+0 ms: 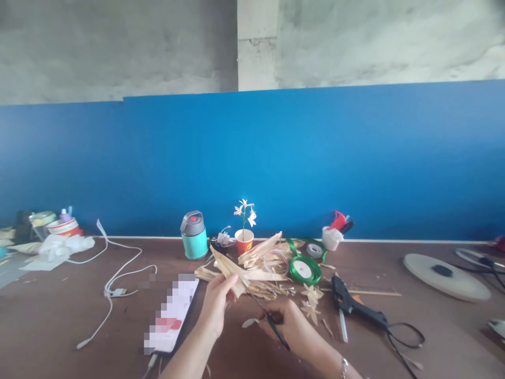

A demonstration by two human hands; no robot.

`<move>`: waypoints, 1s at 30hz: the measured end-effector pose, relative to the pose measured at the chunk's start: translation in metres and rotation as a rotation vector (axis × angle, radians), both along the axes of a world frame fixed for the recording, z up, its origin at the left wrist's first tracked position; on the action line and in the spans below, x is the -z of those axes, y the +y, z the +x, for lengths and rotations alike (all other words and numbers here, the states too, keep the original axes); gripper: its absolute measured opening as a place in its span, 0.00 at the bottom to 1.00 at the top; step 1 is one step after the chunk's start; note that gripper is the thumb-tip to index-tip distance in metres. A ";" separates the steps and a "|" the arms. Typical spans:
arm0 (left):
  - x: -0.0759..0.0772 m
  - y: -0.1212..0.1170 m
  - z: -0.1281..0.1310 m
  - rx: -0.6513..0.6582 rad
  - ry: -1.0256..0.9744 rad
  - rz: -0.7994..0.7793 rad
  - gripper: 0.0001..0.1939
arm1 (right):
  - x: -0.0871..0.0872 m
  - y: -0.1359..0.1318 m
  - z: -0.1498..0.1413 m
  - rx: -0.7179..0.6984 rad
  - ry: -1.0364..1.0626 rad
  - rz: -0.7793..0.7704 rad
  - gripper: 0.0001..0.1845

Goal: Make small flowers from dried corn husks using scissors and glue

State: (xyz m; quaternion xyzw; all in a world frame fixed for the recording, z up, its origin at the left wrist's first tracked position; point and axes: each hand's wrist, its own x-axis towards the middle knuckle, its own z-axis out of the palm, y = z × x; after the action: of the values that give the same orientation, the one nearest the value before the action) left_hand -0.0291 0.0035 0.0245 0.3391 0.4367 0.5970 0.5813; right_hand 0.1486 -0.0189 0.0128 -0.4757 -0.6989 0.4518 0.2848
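My left hand [215, 305] grips a pale dried corn husk piece [229, 271] that points up and to the left. My right hand [284, 323] holds a pair of black-handled scissors [272, 322], with the blades toward the husk and the tip of one part angled down past my fingers. A small cut husk petal [249, 322] lies just left of my right hand. Behind both hands sits a heap of dried husk strips [262, 263]. Several husk flowers [311, 297] lie to the right of my right hand.
On the brown table are a black hot glue gun [351, 302], green ribbon spools [303, 269], a husk flower in a red cup [243, 239], a teal flask [194, 235], a phone [171, 313], white cables [118, 273] and a pale round disc [445, 276]. A blue panel [252, 163] backs the table.
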 end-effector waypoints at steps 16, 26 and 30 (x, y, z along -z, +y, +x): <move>-0.002 0.000 -0.001 -0.008 -0.022 -0.027 0.14 | 0.006 0.004 0.003 -0.023 -0.025 0.053 0.09; 0.005 0.000 0.001 -0.043 -0.053 -0.024 0.14 | 0.010 0.004 0.004 -0.001 -0.020 0.043 0.08; 0.005 0.000 0.002 -0.044 -0.058 -0.039 0.15 | 0.013 0.005 0.005 -0.020 -0.003 0.040 0.08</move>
State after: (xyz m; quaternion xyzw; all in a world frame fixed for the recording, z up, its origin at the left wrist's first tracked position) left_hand -0.0275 0.0034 0.0193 0.3006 0.4388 0.6107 0.5867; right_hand 0.1535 -0.0138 -0.0003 -0.4634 -0.7131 0.4398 0.2888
